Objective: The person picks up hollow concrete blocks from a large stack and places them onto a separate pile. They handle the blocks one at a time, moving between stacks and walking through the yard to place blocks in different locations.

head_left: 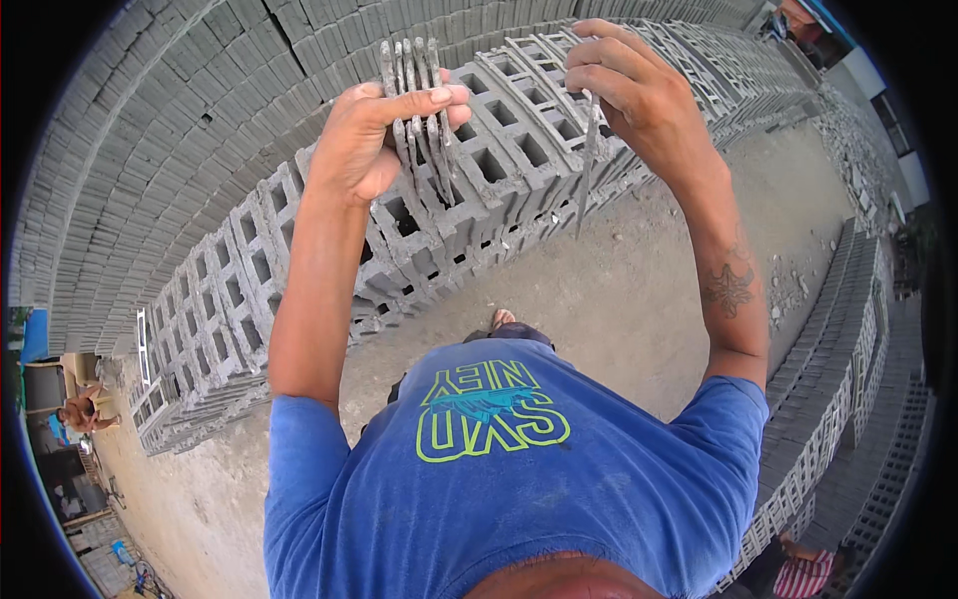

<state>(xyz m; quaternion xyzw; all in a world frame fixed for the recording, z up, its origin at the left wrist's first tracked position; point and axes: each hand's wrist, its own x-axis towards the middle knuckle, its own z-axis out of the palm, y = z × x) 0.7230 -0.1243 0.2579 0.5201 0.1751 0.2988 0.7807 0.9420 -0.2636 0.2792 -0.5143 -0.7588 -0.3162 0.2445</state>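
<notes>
My left hand (364, 130) is closed around several thin grey plates (421, 130), held side by side and seen nearly edge-on. Their edges look rough and crusted with cement. The thumb lies across them, with the fingers mostly hidden behind. To the right, my raised right hand (644, 95) has its fingers curled on a single thin grey plate (587, 175), which hangs down edge-on. Both hands are above a long row of hollow concrete blocks (489, 165), whose square holes face up. Whether the plates touch the blocks, I cannot tell.
High stacks of grey blocks (150, 140) curve behind the row. Sandy ground (639, 299) lies between it and another block row (808, 419) at the right. Rubble (848, 140) lies far right. A person (85, 409) is at the far left, another person (803, 574) at lower right.
</notes>
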